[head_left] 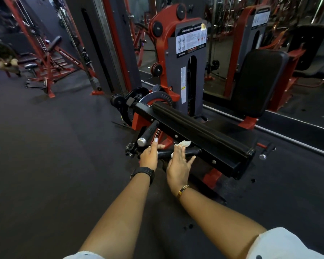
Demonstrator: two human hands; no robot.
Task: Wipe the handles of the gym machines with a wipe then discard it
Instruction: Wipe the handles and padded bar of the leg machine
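Both hands at the low handle of a leg machine, the wipe under the right one.

We see the right hand (178, 165), a gold bracelet (182, 190) on its wrist, draped over the short black lower handle (165, 153) of the red and black gym machine (195, 131). Its fingers clamp the white crumpled wipe (184, 143) against the bar, and the wipe's edge pokes out past the fingertips. The left hand (149, 156), wearing a black wristwatch (143, 172), sits just beside it at the handle's outer end, index finger straight. We cannot tell whether its other fingers grip. Just above lies a second black handle with a silver end cap (148, 133), over the dark rubber floor (54, 146).
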